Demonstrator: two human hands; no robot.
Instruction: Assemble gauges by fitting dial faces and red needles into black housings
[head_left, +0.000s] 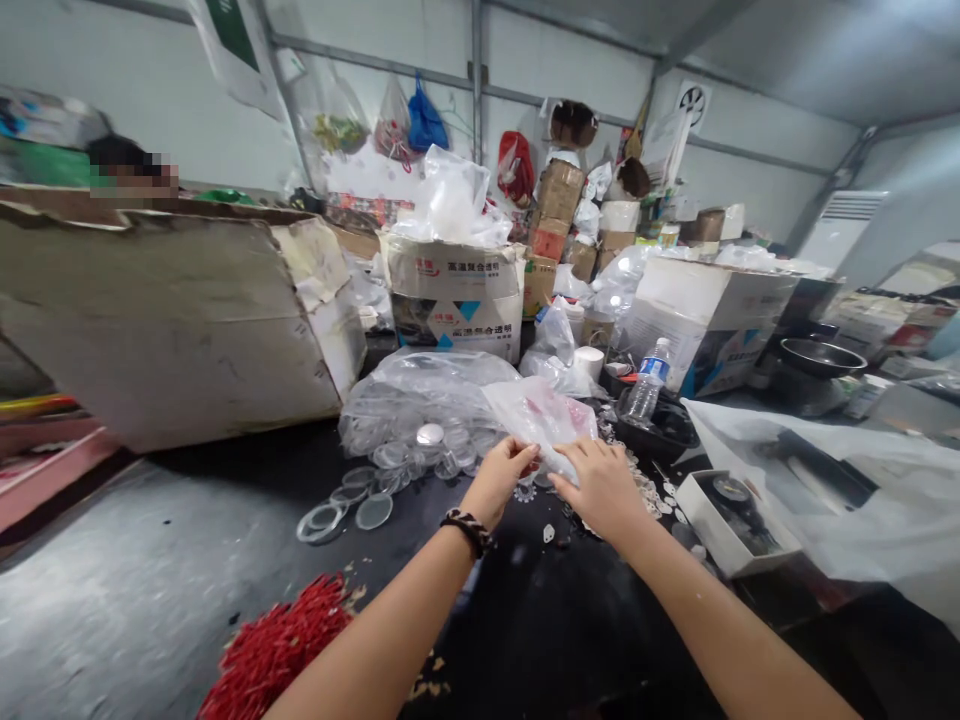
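Observation:
In the head view, my left hand (495, 478) pinches the near edge of a small translucent plastic bag (536, 408), which has something reddish in or behind it. On the bag's right side my right hand (600, 482) grips it, thumb below and fingers on top. Just beyond my left hand, a large clear plastic bag (420, 385) lies with many round clear plastic discs (374, 511) spilling from its mouth. Small pale flat pieces (549, 534) are scattered on the black tabletop around my right hand.
A pile of red strips (281, 650) lies at the near left. Cardboard boxes (172, 320) line the back. To the right are a black tray (660, 425) with a water bottle (649, 385) and a small white box (735, 525). Another person's head (124, 160) shows behind the left box.

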